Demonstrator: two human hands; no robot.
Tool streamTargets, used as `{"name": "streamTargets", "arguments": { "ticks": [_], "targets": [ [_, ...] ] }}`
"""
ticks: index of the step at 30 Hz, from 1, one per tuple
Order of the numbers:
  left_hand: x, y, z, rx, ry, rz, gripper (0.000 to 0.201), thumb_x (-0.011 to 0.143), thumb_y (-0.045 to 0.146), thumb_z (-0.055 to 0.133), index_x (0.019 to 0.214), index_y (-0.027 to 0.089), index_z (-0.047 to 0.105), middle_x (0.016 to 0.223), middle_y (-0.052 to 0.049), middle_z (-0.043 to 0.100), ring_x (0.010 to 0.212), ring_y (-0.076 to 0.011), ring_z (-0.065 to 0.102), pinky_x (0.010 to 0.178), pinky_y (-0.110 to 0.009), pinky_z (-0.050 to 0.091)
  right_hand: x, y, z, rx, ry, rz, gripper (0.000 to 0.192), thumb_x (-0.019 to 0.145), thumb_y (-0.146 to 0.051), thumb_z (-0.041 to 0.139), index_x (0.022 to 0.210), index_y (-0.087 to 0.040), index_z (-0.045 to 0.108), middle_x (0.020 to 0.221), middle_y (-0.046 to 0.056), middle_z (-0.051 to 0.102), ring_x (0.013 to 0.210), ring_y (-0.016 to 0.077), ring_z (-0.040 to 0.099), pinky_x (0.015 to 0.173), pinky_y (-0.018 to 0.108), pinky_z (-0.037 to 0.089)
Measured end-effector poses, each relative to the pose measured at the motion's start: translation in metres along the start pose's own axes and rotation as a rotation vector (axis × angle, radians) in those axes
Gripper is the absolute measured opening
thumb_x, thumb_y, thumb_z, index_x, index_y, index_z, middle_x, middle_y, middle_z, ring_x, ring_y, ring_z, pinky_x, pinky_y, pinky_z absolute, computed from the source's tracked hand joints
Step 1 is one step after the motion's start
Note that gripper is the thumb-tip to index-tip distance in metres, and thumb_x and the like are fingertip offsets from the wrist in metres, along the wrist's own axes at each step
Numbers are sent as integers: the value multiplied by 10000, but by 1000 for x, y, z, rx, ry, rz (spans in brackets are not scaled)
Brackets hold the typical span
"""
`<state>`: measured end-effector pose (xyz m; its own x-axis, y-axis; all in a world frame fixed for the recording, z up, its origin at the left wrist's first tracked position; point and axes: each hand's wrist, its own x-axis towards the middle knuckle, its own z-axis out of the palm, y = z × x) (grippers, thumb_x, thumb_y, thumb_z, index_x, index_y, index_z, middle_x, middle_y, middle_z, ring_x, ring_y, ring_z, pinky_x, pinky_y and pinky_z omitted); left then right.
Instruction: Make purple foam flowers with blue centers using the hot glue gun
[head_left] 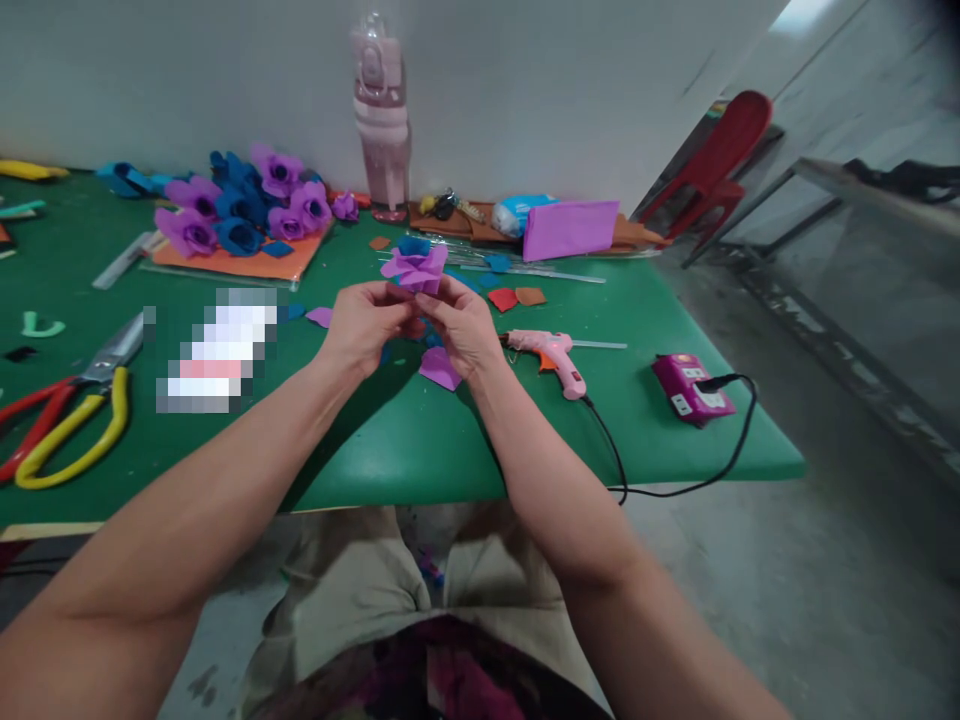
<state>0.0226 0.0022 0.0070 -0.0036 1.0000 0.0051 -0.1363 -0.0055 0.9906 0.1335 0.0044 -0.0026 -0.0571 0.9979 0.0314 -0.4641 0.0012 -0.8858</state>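
Observation:
A purple foam flower with a blue centre [415,266] is held up over the green table [390,450] between both hands. My left hand [365,325] grips its base from the left, and my right hand [465,328] pinches it from the right. A loose purple petal [439,368] lies on the table just below my right hand. A pink glue gun [553,357] rests to the right of my right hand, its black cord trailing off the front edge.
Finished purple and blue flowers [240,205] sit on an orange sheet at the back left. Scissors with red and yellow handles [67,410] lie at the left. A pink bottle [382,115], a purple sheet [570,228] and a magenta power strip [686,388] are also on the table.

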Motion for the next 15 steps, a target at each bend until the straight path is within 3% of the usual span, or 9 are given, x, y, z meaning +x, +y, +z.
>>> {"name": "streamTargets", "arguments": {
  "ticks": [9, 15],
  "targets": [
    [-1, 0, 0, 5, -56, 16, 188, 578, 197, 716, 671, 108, 579, 581, 0, 587, 479, -98, 569, 535, -265, 499, 1, 0, 0, -25, 54, -19, 125, 668, -221, 682, 764, -220, 603, 767, -43, 644, 790, 86, 604, 659, 180, 493],
    [5, 4, -10, -80, -80, -15, 231, 593, 241, 705, 761, 114, 610, 683, -21, 623, 529, -100, 581, 537, -259, 496, 6, 2, -8, 121, 110, 59, 144, 687, -189, 674, 753, -205, 547, 685, -67, 602, 657, 58, 591, 639, 174, 490]
  ]
}}
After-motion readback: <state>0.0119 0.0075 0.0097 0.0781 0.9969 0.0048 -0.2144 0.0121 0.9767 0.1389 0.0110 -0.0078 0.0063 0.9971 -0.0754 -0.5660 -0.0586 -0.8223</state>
